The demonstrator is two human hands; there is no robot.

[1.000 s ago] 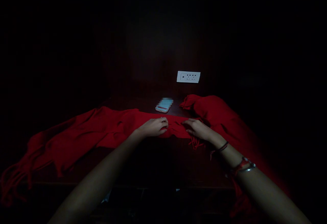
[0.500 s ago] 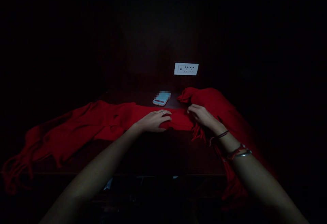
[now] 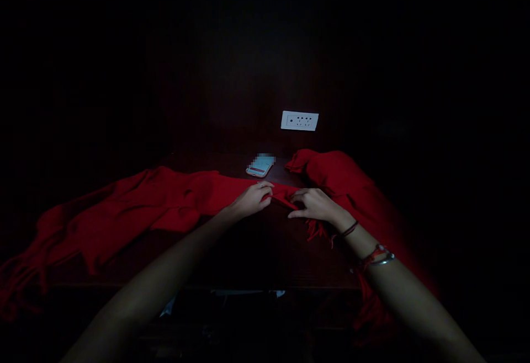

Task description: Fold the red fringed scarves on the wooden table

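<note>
A long red fringed scarf (image 3: 161, 192) lies across the dark tabletop, creased and bunched on its left side. My left hand (image 3: 252, 198) has its fingers curled over the near edge of the scarf's narrow middle part, a ring on one finger. Just to the right, my right hand (image 3: 317, 206) has the folded edge between its thumb and bent fingers. Beyond the right wrist lies another bunched stretch of red fringed cloth (image 3: 348, 172); whether it belongs to the same scarf I cannot tell.
Behind the scarf a phone (image 3: 260, 165) with a lit screen lies on the dark table (image 3: 265, 258). A white socket plate (image 3: 300, 121) is on the wall above. Red fringe hangs over the table's front edge at the right. Most surroundings are too dark to make out.
My right hand has come left and nearer to me, closer to my left hand. The scarf's near edge between the hands is now lifted and folded, and my left fingers have curled in.
</note>
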